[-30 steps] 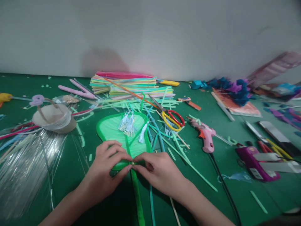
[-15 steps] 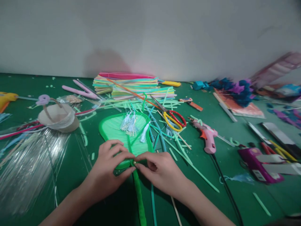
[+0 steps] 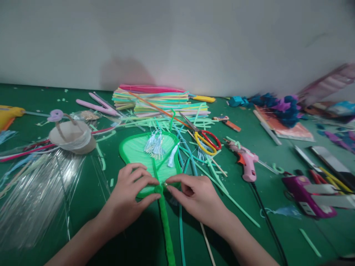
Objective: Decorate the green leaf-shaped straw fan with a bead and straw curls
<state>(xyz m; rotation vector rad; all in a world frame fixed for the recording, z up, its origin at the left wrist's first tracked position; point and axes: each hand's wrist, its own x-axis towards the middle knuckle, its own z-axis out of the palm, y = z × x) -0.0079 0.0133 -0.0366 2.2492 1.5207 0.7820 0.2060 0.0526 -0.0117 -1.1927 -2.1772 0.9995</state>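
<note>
Left hand covers green fan base

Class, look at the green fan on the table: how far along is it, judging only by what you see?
Done: the green fan has its face filled in, its rim closed, and pale tassels lying on it. In hand: the left hand pinches the fan's base while the right hand presses a small bead where the fuzzy green handle joins. Left: the bead is not visibly fixed; the pink glue gun lies aside.
</note>
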